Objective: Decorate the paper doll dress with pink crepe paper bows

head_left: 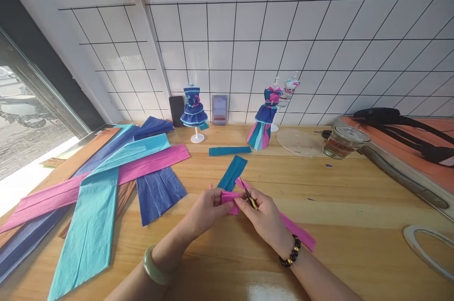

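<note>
Folded pink strip point(229, 197) pinched in left hand point(207, 208), right hand point(264, 218) fingers closed round scissors point(248, 195) at its edge — cut looks barely started, two mannequins point(194, 109) dressed, long sheets point(92, 225) untouched.

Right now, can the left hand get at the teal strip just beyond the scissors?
Probably yes: the teal strip lies on the table just past the left hand, with nothing between them. But that hand is busy pinching the folded pink paper.
</note>
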The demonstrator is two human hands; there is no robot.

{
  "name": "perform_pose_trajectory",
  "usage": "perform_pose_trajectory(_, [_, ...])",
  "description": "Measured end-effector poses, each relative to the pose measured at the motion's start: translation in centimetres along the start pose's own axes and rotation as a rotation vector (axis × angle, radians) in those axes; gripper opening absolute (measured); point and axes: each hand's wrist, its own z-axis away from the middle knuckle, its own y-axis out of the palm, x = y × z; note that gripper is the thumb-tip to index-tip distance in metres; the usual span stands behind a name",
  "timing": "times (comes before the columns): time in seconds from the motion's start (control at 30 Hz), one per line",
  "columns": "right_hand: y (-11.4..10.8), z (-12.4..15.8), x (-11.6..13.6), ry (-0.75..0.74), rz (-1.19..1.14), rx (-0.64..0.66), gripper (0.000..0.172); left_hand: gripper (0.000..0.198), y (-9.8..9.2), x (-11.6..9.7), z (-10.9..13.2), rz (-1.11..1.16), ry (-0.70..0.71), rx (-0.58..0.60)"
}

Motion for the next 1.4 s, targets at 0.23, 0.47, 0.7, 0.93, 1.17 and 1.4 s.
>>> perform_pose_trajectory(0.23, [-0.2,0.1,0.1,0.048,-0.132,0.153,0.042,0.02,-0.5,-1.2,0.2,-0.002,0.042,-0.14])
perform_pose_trajectory(0.47, [-0.1,0.3,-0.4,0.098,-0.18,0.272,0.041,0.02,-1.0,-0.7,0.1,-0.014,0.05,-0.155])
perform_pose_trajectory(0.7, [0.0,0.2,-0.6,0.106,-0.173,0.256,0.04,0.02,-1.1,-0.8,0.2,-0.047,0.064,-0.175])
perform_pose_trajectory(0.93, [0.0,0.4,0.0,0.073,-0.144,0.273,0.041,0.017,-0.6,-1.6,0.4,-0.03,0.064,-0.162])
perform_pose_trajectory(1.17, [0.1,0.4,0.3,0.055,-0.135,0.283,0.043,0.017,-0.4,-1.4,0.4,-0.034,0.052,-0.158])
perform_pose_trajectory(1.4, [-0.1,0.4,0.4,0.048,-0.136,0.283,0.042,0.02,-0.7,-1.0,0.3,-0.05,0.048,-0.146])
